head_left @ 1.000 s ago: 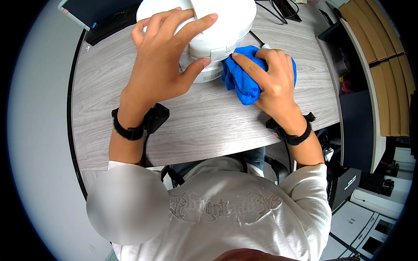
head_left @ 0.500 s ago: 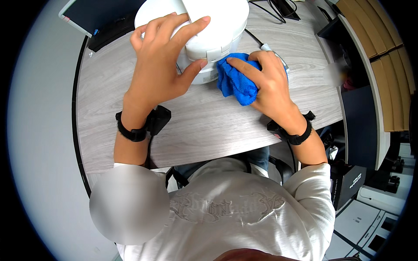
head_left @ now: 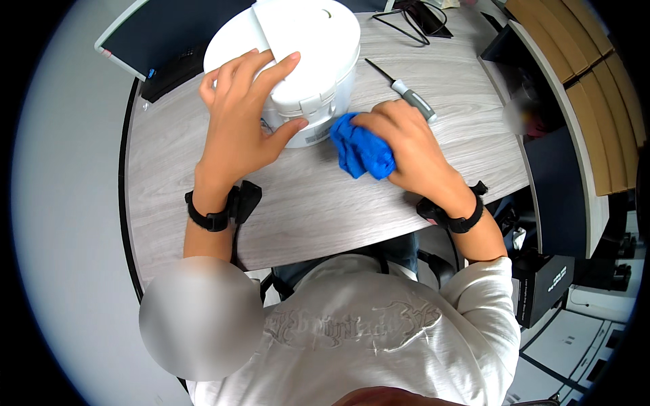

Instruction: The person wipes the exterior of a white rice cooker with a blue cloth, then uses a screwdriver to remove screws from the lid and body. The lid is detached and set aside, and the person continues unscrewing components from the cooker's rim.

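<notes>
A round white appliance [head_left: 318, 40] with a closed lid stands on the grey wooden table [head_left: 325, 203]. My left hand [head_left: 244, 118] lies flat over its near side, fingers spread on the lid and thumb against its front wall. A crumpled blue cloth [head_left: 362, 150] sits on the table just right of the appliance's base. My right hand [head_left: 409, 145] is closed on the cloth, which touches the lower front of the appliance. Both wrists carry black bands.
A screwdriver with a grey handle [head_left: 412, 96] lies on the table behind my right hand. Black cables [head_left: 413, 13] lie at the far edge. A dark flat device [head_left: 169, 40] sits far left. A dark cabinet [head_left: 562, 183] stands to the right of the table.
My right hand and the blue cloth have slid left and down along the appliance's front. The view has shifted, so the table sits lower in the picture. My left hand stays on the lid.
</notes>
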### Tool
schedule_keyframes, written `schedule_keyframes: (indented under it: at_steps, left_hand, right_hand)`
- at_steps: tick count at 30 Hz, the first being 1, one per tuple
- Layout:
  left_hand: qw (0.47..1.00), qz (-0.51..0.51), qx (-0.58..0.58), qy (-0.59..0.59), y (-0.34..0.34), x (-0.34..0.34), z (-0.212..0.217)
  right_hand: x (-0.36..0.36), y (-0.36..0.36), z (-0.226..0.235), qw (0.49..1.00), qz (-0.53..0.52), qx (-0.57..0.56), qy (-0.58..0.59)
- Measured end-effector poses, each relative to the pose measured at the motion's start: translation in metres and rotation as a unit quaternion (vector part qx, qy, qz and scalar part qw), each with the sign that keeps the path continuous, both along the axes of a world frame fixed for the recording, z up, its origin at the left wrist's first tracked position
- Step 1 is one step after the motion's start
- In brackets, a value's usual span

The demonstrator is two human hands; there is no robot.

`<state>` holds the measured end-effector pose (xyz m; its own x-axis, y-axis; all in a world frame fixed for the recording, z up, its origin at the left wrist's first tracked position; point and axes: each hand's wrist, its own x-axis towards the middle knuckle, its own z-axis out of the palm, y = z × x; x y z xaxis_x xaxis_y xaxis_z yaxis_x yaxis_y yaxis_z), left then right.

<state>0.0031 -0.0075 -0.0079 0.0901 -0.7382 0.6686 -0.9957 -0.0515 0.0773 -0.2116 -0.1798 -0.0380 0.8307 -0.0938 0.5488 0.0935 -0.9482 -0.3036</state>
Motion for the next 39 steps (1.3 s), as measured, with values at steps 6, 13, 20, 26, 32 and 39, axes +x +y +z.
schedule_keyframes:
  at_steps: [6, 13, 20, 26, 32, 39]
  left_hand:
    - [1.0, 0.021, -0.003, 0.017, -0.002, -0.003, -0.002]
    - [0.999, 0.046, -0.002, 0.027, -0.004, -0.011, 0.001]
    - [0.997, 0.068, -0.027, 0.026, -0.018, -0.031, 0.002]
    - [0.993, 0.109, -0.049, -0.001, -0.035, -0.046, -0.002]
    - [0.988, 0.141, -0.06, -0.025, -0.052, -0.056, -0.004]
    - [0.99, 0.133, -0.026, -0.03, -0.046, -0.058, 0.006]
  right_hand:
    - [-0.033, -0.05, 0.026, 0.992, -0.122, 0.023, -0.029]
    - [-0.048, -0.142, 0.0, 0.959, -0.248, -0.136, -0.021]
    - [-0.033, -0.184, -0.046, 0.92, -0.341, -0.184, 0.06]
    - [-0.029, -0.163, -0.041, 0.95, -0.276, -0.142, 0.009]
    - [-0.027, -0.121, -0.028, 0.947, -0.284, -0.02, 0.147]
    - [-0.017, -0.123, -0.032, 0.9, -0.304, 0.038, 0.309]
